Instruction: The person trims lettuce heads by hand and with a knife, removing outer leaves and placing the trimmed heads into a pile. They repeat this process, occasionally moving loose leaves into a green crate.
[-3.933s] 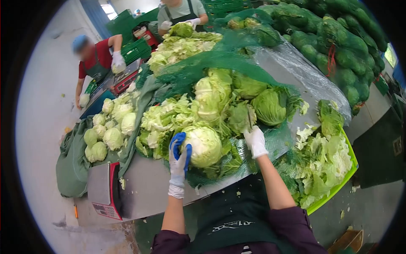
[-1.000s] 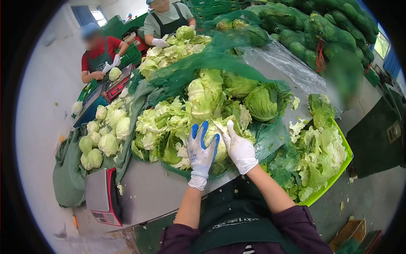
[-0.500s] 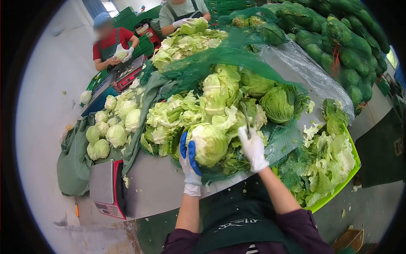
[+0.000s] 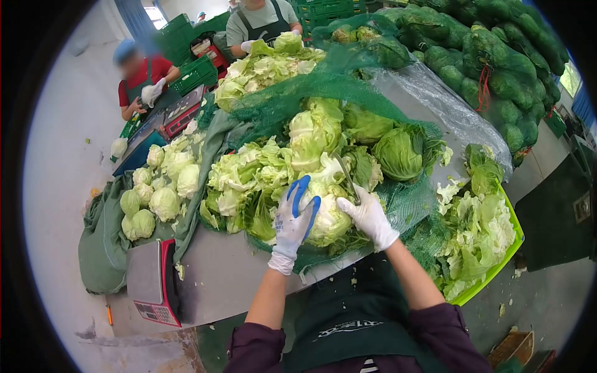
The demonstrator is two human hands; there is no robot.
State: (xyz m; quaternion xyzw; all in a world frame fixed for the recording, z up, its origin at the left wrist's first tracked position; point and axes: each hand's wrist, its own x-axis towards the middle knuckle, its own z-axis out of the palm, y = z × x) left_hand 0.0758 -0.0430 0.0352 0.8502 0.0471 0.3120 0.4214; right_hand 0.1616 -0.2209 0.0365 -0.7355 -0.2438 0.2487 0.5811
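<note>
A pale green cabbage head (image 4: 331,222) sits in front of me among loose leaves on green netting. My left hand (image 4: 293,225), in a white glove with blue on the fingers, grips its left side, thumb and fingers spread over the leaves. In my white-gloved right hand (image 4: 369,217) is a knife (image 4: 346,171), its narrow blade pointing up and away beyond the cabbage. The right thumb reaches to the cabbage's right side; the knife's handle is hidden in the fist. Behind are a partly stripped cabbage (image 4: 316,133) and a greener whole one (image 4: 398,153).
Trimmed cabbages (image 4: 165,204) lie on green cloth at the left, near a red-edged scale (image 4: 149,283). A lime-green crate (image 4: 511,247) of leaves stands right. Netted cabbages (image 4: 491,81) are piled at far right. Two co-workers (image 4: 264,25) stand across the table.
My left hand has shifted from the cabbage's left edge to over its top left. The right hand has moved in against the cabbage with the knife. The view has shifted slightly.
</note>
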